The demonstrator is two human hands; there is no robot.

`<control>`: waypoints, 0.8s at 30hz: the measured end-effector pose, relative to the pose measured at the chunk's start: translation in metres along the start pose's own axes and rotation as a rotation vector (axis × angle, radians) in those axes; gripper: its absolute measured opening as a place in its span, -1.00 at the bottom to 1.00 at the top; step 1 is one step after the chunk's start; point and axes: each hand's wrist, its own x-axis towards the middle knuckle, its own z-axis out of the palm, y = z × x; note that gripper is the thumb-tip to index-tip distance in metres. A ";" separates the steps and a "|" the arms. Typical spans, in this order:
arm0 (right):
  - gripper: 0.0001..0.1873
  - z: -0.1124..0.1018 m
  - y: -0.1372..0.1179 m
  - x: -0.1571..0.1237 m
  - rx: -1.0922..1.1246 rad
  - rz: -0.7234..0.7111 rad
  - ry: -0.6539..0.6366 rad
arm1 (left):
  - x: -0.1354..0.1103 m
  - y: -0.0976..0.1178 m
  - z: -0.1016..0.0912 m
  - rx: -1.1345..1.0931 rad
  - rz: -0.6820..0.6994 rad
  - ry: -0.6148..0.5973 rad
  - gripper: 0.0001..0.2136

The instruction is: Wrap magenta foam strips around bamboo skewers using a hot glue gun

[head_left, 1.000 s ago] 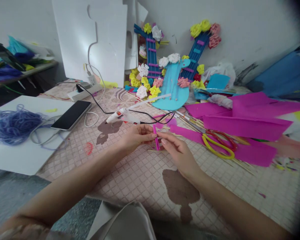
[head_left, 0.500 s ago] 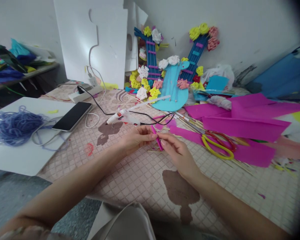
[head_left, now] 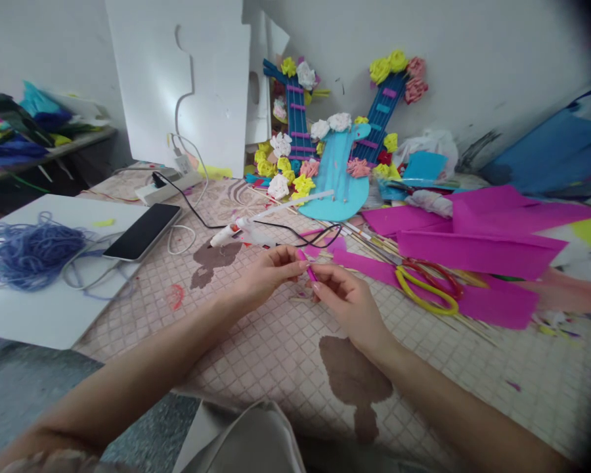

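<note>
A thin magenta paper strip [head_left: 307, 267] is pinched between both my hands, just above the patterned tablecloth [head_left: 256, 348]. My left hand [head_left: 268, 272] grips its upper end with thumb and fingertips. My right hand [head_left: 347, 303] pinches its lower end, fingers curled. A white glue gun [head_left: 239, 230] with a black cord lies just beyond my left hand. Yellow-and-red scissors [head_left: 426, 286] rest on magenta paper sheets [head_left: 482, 253] to the right of my right hand.
A black phone [head_left: 142, 230] and a tangle of purple cord [head_left: 27, 246] lie on a white board [head_left: 44, 309] at the left. Blue guitar-shaped crafts with paper flowers [head_left: 335, 164] lean against the back wall. A power strip [head_left: 165, 187] and thin wooden sticks [head_left: 374, 243] lie nearby.
The magenta strip has tilted and shortened between my fingers, with my right hand closing in over its lower end. Both hands stay in the same spot.
</note>
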 end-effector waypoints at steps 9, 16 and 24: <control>-0.80 0.001 -0.003 -0.001 0.019 -0.011 -0.028 | -0.001 0.004 0.002 -0.021 0.070 -0.054 -0.82; -0.78 0.001 -0.001 -0.001 0.026 -0.022 -0.027 | 0.000 0.005 -0.001 0.002 0.029 -0.032 -0.75; -0.81 0.000 -0.003 -0.001 0.089 0.005 -0.094 | -0.004 0.009 -0.001 -0.005 0.041 -0.098 -0.81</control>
